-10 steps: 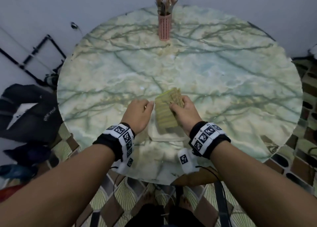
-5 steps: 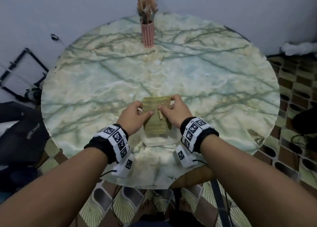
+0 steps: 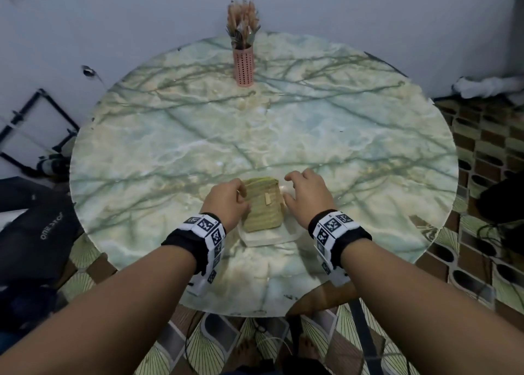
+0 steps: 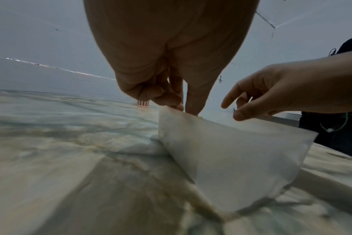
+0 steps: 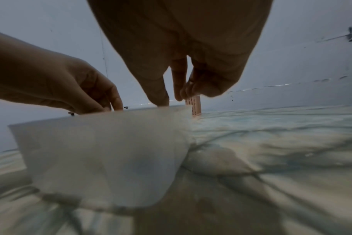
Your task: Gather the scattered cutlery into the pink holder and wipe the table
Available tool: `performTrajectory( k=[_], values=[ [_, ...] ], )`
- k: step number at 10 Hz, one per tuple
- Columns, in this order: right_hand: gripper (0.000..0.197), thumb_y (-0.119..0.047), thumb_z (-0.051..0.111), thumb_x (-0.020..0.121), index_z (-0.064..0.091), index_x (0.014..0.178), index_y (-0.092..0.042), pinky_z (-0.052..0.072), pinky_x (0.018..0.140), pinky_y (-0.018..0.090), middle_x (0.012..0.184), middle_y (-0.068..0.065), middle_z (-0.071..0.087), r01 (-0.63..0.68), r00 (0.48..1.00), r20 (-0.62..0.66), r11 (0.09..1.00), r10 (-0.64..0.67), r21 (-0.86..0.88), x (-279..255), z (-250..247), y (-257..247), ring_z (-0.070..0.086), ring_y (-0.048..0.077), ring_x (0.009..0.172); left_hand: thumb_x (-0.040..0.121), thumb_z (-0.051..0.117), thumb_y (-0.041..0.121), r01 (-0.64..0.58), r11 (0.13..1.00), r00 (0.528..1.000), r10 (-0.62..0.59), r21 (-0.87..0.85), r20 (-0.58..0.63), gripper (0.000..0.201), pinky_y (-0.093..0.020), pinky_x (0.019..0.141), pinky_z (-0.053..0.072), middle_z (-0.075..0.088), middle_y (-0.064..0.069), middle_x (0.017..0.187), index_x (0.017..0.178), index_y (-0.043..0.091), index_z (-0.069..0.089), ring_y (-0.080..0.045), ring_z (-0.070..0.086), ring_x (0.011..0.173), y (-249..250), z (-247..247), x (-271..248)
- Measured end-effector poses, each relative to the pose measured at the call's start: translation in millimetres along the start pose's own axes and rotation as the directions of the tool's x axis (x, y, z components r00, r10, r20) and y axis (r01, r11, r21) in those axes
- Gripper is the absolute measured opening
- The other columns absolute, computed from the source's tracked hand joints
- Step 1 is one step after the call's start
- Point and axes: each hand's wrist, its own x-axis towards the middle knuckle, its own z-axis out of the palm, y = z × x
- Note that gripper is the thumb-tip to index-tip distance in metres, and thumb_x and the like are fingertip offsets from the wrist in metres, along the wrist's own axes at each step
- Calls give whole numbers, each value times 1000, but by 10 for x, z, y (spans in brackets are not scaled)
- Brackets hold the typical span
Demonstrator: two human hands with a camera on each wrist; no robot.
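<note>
A folded yellow-green cloth [image 3: 262,204] with a pale underside [image 4: 221,151] lies near the front of the round marble table [image 3: 340,136]. My left hand [image 3: 239,197] pinches its left upper corner and lifts that edge, as the left wrist view shows [image 4: 181,105]. My right hand [image 3: 295,184] hovers at the cloth's right edge with fingers spread and loose; its fingertips [image 5: 161,100] just meet the raised edge. The pink holder [image 3: 243,66] stands upright at the far side, filled with cutlery [image 3: 242,22]. No loose cutlery shows on the table.
A grey wall runs right behind the table. On the floor to the left are a black bag [image 3: 37,227] and a black metal frame [image 3: 42,119]. To the right lie a white bundle [image 3: 487,86] and a dark object with cables [image 3: 507,201].
Both hands pinched the cloth's top edge before. Now the right hand has let go and shifted right with spread fingers, while the left keeps its pinch. The cloth lies squarer.
</note>
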Motion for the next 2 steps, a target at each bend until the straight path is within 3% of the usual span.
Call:
performTrajectory(
  k=[1,2],
  values=[
    [41,-22,63,95,55,135,-16,51,88,39,130,10,46,-40,996,78,999,39,11,-28,42,60,58,28,103,81,74,8,-38,999,999,38,13,11,14,-33,67,49,66,-1,80,91,14,65,-21,62,76,7,16,13],
    [39,-36,62,95,58,132,-22,52,88,39,120,3,54,-64,998,7,993,63,98,-18,2,155,59,22,101,85,74,17,-33,997,998,29,-67,-56,14,-31,66,48,64,1,82,95,17,64,-17,60,76,-36,57,-18]
  ],
)
